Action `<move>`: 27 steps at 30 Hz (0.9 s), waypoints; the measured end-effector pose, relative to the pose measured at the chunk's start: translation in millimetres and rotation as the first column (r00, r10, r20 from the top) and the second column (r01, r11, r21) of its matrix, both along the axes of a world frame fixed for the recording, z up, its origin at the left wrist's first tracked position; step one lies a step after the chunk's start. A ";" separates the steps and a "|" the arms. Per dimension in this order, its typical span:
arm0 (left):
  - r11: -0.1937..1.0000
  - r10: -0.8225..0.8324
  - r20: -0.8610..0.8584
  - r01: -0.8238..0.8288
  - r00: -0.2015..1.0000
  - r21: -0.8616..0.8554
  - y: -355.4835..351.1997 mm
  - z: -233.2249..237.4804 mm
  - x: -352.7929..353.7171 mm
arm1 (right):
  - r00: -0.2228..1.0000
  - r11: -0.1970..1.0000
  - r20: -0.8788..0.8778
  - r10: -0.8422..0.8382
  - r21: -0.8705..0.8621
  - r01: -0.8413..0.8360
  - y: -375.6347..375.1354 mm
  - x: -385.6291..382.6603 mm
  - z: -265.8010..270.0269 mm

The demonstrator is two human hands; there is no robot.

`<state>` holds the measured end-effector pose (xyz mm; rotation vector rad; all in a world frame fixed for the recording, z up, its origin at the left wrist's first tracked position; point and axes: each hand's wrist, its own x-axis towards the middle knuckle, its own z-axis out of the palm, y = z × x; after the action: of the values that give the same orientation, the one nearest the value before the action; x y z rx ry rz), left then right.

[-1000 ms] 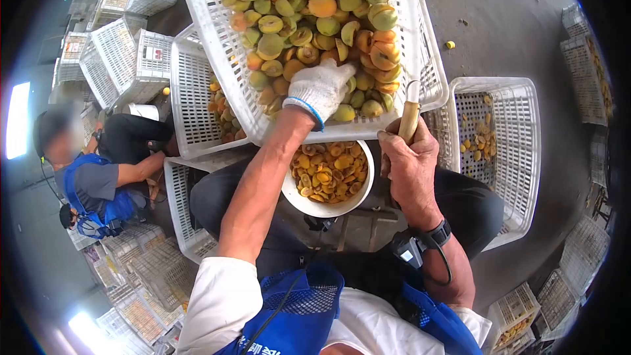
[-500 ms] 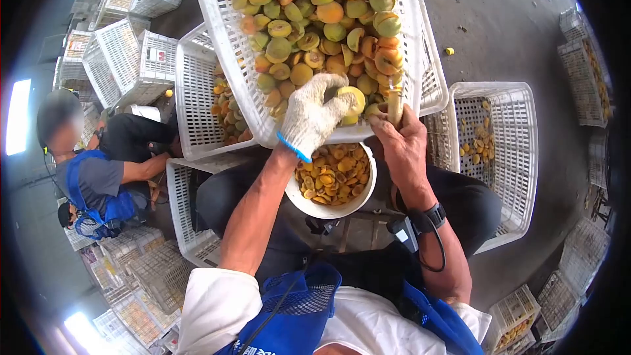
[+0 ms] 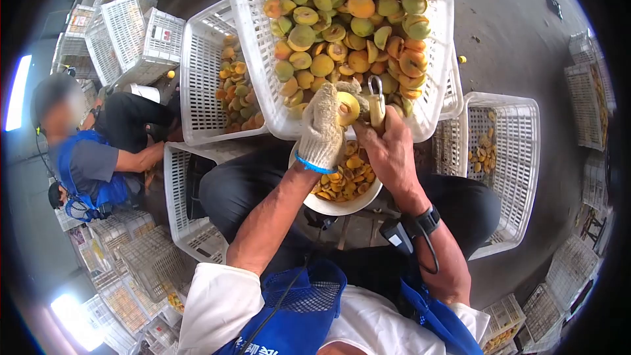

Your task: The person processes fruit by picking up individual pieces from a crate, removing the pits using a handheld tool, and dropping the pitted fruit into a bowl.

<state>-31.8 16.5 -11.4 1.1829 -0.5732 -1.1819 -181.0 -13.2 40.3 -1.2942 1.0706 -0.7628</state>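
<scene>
My left hand (image 3: 322, 125), in a white knitted glove with a blue cuff, is closed on a halved peach (image 3: 348, 108). Its yellow cut face shows, with a brownish centre. In my bare right hand (image 3: 389, 148) is a pitting tool with a pale handle (image 3: 376, 110) and a metal loop at its top, held upright just right of the peach half. Both hands are over the near edge of a white plastic crate (image 3: 251, 49) full of green and orange peach halves. Below them, a white bucket (image 3: 346, 208) holds yellow-orange fruit pieces, partly hidden by my hands.
Another crate with peaches (image 3: 188, 85) stands to the left, and a crate with a few pieces (image 3: 529, 158) to the right. A co-worker (image 3: 92, 164) sits at far left. Stacked crates (image 3: 118, 33) line the left side; more stand at far right.
The view has shifted, so the crates sit further right. My left hand has brought the peach half closer to the tool, and the tool's metal loop now shows clearly.
</scene>
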 end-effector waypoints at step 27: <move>0.980 0.034 0.405 0.048 0.913 -0.192 4.4 0.9 -7.2 | 0.823 0.937 -0.503 0.263 -0.069 -0.342 13.8 -6.9 -0.3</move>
<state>-39.0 20.9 -10.5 1.2608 -0.9886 -0.8590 -188.0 0.6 40.0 -1.8049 1.1710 -0.2782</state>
